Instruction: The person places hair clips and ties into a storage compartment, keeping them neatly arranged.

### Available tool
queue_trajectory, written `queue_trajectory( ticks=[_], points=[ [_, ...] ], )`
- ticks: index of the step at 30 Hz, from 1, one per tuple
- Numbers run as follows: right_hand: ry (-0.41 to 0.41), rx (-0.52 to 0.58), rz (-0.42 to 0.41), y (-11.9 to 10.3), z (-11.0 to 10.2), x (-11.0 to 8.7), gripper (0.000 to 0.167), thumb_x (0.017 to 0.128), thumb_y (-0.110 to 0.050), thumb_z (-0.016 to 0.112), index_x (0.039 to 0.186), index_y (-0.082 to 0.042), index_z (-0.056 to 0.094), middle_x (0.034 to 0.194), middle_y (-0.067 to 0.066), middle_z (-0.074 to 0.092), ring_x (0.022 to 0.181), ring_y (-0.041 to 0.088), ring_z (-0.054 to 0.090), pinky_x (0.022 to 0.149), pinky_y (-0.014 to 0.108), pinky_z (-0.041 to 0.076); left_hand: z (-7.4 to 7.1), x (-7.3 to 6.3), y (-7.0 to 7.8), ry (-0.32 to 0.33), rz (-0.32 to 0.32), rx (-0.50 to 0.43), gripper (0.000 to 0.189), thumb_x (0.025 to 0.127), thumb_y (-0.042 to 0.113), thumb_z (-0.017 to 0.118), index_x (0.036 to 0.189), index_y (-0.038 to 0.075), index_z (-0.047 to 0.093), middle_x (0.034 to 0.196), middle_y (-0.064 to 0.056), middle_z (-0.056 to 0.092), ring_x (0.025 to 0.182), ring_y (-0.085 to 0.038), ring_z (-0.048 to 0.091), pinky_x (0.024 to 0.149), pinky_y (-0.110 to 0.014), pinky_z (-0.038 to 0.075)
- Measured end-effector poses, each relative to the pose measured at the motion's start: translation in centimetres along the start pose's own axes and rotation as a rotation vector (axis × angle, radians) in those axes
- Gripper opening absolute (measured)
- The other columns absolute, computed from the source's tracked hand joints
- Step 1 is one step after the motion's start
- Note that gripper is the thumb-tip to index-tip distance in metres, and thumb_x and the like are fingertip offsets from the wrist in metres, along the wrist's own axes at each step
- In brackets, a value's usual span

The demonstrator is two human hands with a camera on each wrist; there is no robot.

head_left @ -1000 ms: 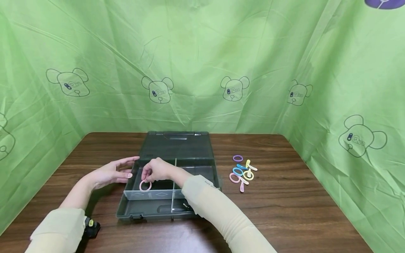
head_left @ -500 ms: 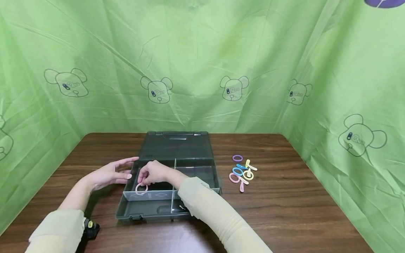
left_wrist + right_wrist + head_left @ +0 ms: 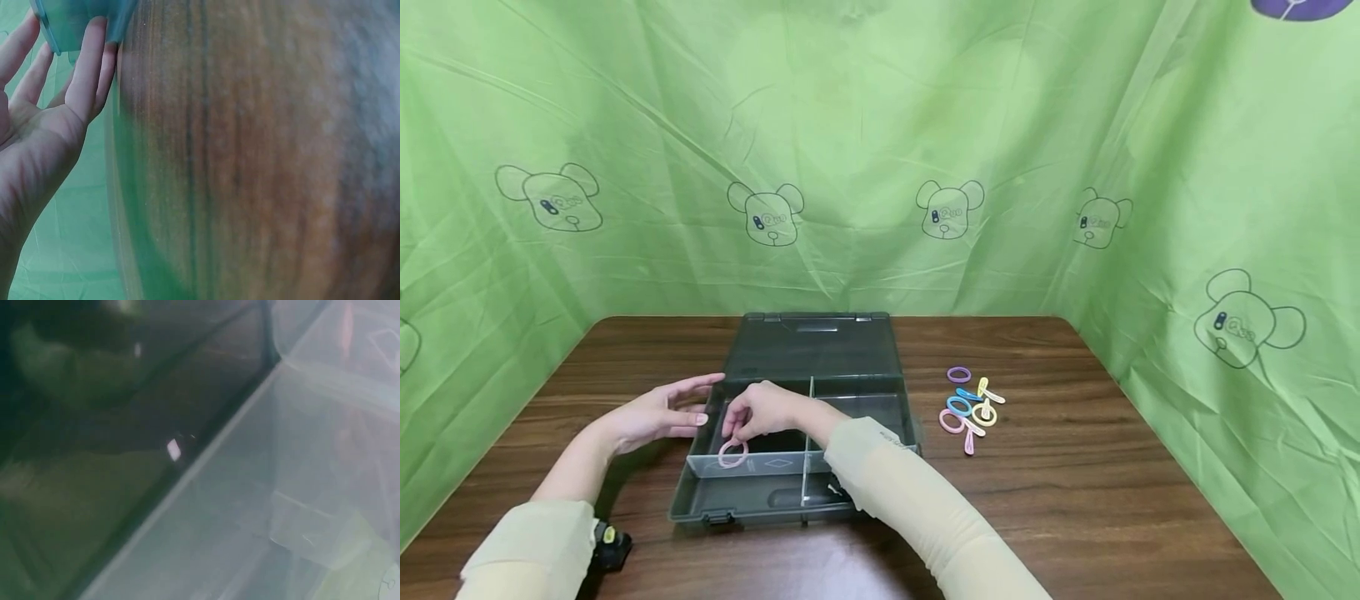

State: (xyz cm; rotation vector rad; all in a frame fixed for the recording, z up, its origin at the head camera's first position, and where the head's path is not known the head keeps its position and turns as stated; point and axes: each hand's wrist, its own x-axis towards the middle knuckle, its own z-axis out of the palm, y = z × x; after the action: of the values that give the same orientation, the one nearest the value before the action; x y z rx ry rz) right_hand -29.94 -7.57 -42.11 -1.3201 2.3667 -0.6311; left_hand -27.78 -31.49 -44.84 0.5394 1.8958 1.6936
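My right hand (image 3: 769, 412) is inside the rear left compartment of an open dark translucent organizer box (image 3: 679, 498). Its thumb and fingertips pinch the top of a pink hair tie (image 3: 722, 457). The ring hangs low against a clear divider (image 3: 786, 462) and overlaps it in view. At the box's left side, the extended fingers of my left hand (image 3: 658, 417) touch the wall; the left wrist view shows this hand (image 3: 53, 128) with its fingertips on the box edge (image 3: 59, 28). The right wrist view shows only blurred dividers (image 3: 181, 478), no hand.
To the right of the box lie a purple hair tie (image 3: 950, 376), a blue one (image 3: 950, 406), a pink one (image 3: 942, 422) and a yellow one (image 3: 974, 414), among several snap clips (image 3: 969, 442). The box's lid (image 3: 816, 346) lies back on the wooden table (image 3: 1075, 467).
The right hand has moved slightly left and down with the pink hair tie, bringing it lower against the divider. My left hand stays at the box's side. The head view shifts a little.
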Motion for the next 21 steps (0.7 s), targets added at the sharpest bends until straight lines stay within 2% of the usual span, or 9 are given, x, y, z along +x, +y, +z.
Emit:
queue_trajectory(
  ticks=[7, 14, 21],
  points=[
    [0.011, 0.041, -0.029, -0.6, -2.1, -1.4, 0.015, 0.084, -0.017, 0.072, 0.099, -0.012, 0.071, 0.083, -0.01, 0.069, 0.071, -0.005, 0.06, 0.064, 0.011, 0.047, 0.0, -0.2, 0.0, 0.008, -0.014, 0.019, 0.073, 0.094, 0.001, 0.053, 0.151, 0.006, 0.01, 0.15, -0.031, 0.01, 0.12, -0.023, 0.053, 0.092, -0.034, 0.048],
    [0.002, 0.066, -0.055, -1.5, -4.8, -2.7, 0.018, 0.085, -0.018, 0.072, 0.101, -0.011, 0.071, 0.083, -0.009, 0.067, 0.071, -0.002, 0.061, 0.06, 0.016, 0.049, 0.2, 0.0, 0.3, 0.004, -0.019, 0.027, 0.073, 0.094, 0.0, 0.052, 0.151, 0.005, 0.008, 0.15, -0.032, 0.011, 0.121, -0.028, 0.051, 0.093, -0.035, 0.048],
    [-0.035, 0.031, -0.098, -3.0, -6.9, -4.0, 0.015, 0.085, -0.018, 0.072, 0.1, -0.014, 0.07, 0.084, -0.01, 0.068, 0.076, -0.001, 0.063, 0.071, 0.011, 0.046, 0.4, -0.1, 0.6, 0.017, -0.029, 0.019, 0.074, 0.093, -0.001, 0.053, 0.151, 0.005, 0.008, 0.15, -0.03, 0.01, 0.123, -0.034, 0.049, 0.093, -0.035, 0.048]
  ],
)
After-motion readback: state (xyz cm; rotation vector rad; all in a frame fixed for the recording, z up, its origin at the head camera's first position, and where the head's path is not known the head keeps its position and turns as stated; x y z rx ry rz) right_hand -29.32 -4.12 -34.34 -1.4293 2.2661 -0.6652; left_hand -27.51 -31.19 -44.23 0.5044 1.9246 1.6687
